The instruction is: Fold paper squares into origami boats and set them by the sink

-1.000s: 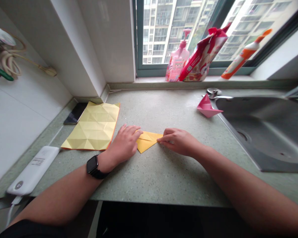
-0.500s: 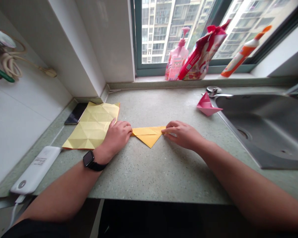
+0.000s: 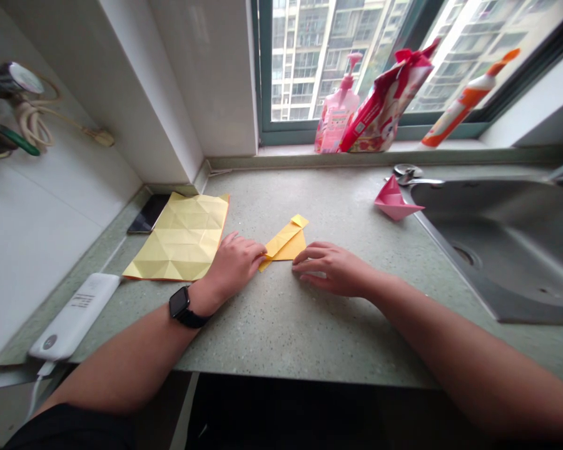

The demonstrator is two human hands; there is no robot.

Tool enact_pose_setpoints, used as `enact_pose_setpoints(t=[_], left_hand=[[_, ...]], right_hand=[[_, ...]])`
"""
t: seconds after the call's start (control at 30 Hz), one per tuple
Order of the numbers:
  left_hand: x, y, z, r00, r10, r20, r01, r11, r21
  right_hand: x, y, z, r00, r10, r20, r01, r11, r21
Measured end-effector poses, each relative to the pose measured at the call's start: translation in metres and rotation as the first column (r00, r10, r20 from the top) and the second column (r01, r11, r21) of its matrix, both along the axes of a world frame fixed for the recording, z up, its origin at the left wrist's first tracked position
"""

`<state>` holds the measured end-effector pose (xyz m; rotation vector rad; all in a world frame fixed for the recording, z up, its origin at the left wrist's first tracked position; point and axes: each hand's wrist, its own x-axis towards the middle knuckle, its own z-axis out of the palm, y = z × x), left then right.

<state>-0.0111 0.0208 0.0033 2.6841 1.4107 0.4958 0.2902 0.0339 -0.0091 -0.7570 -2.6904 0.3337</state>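
A folded yellow-orange paper [image 3: 285,242] lies slantwise on the counter, with a narrow folded band along its upper left side and a small square flap at the far end. At its near left end, the fingertips of my left hand [image 3: 237,259] are closed on the paper; the thumb is hidden. My right hand [image 3: 331,267] rests beside the paper's right corner. Its fingers are bent and apart, fingertips down by the paper's edge, and no grip on it shows. To the left lies a creased pale yellow sheet [image 3: 181,234] with an orange edge showing beneath.
A pink folded paper boat [image 3: 395,201] sits by the steel sink [image 3: 497,250]. A phone [image 3: 149,214] lies partly under the creased sheet, with a white power bank [image 3: 75,317] nearer me. On the windowsill stand a pink pump bottle [image 3: 338,115], red bag [image 3: 391,103] and orange-white bottle [image 3: 469,100].
The folded paper has turned, from lying level with its point toward me to slanting up to the right. My right hand has left its right end and moved slightly closer to me.
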Motion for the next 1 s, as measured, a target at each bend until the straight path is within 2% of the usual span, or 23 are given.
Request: enact_pose_setpoints(t=[0.23, 0.4, 0.77, 1.0], left_hand=[[0.010, -0.006, -0.005, 0.969, -0.094, 0.228, 0.124, 0.985, -0.119], [0.016, -0.005, -0.006, 0.955, -0.097, 0.281, 0.147, 0.976, -0.162], [0.014, 0.002, -0.017, 0.968, -0.122, 0.217, 0.157, 0.976, -0.152], [0.014, 0.004, -0.015, 0.974, -0.157, 0.163, 0.174, 0.980, -0.099]], right_hand=[[0.005, 0.010, -0.003, 0.994, -0.105, -0.019, 0.105, 0.994, 0.016], [0.001, 0.006, 0.000, 0.991, -0.112, -0.076, 0.114, 0.993, 0.030], [-0.002, 0.008, -0.017, 0.998, 0.023, -0.058, -0.022, 1.000, 0.020], [-0.004, 0.005, -0.016, 1.000, 0.008, -0.029, -0.007, 1.000, 0.021]])
